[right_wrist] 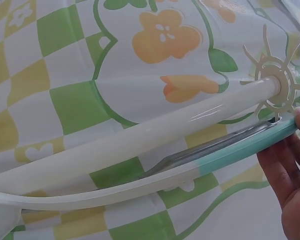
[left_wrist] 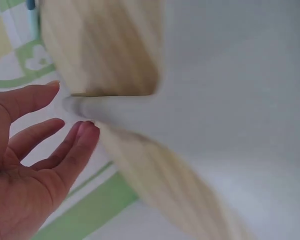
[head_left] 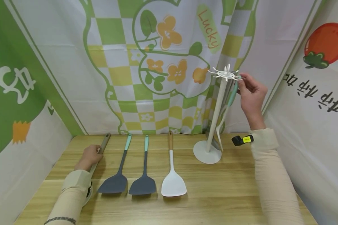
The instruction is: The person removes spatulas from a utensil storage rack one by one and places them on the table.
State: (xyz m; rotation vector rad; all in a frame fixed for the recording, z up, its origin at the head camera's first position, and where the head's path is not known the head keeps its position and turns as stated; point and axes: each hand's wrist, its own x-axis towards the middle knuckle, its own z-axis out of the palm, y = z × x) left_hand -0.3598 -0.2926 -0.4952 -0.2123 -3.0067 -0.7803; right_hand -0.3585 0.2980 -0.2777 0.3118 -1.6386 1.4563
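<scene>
My left hand point(head_left: 89, 157) is at the handle of a taupe-handled utensil point(head_left: 104, 143) lying on the table. In the left wrist view its thumb and fingers point(left_wrist: 82, 145) are apart, fingertips close to the handle's end; a broad pale surface point(left_wrist: 235, 100) fills the right side. My right hand point(head_left: 253, 92) pinches the top of a mint-handled white utensil point(head_left: 231, 97) at the hooks of a white utensil rack point(head_left: 218, 112). The utensil hangs upright alongside the pole, its pale head point(right_wrist: 2, 220) partly cut off in the right wrist view. A grey utensil point(right_wrist: 190, 152) hangs behind it.
Two dark turners with mint handles point(head_left: 115, 181) point(head_left: 143, 184) and a white turner with a wooden-look handle point(head_left: 173, 184) lie in a row on the wooden table point(head_left: 228, 193). The rack's round base point(head_left: 201, 153) stands near the patterned curtain point(head_left: 157, 112).
</scene>
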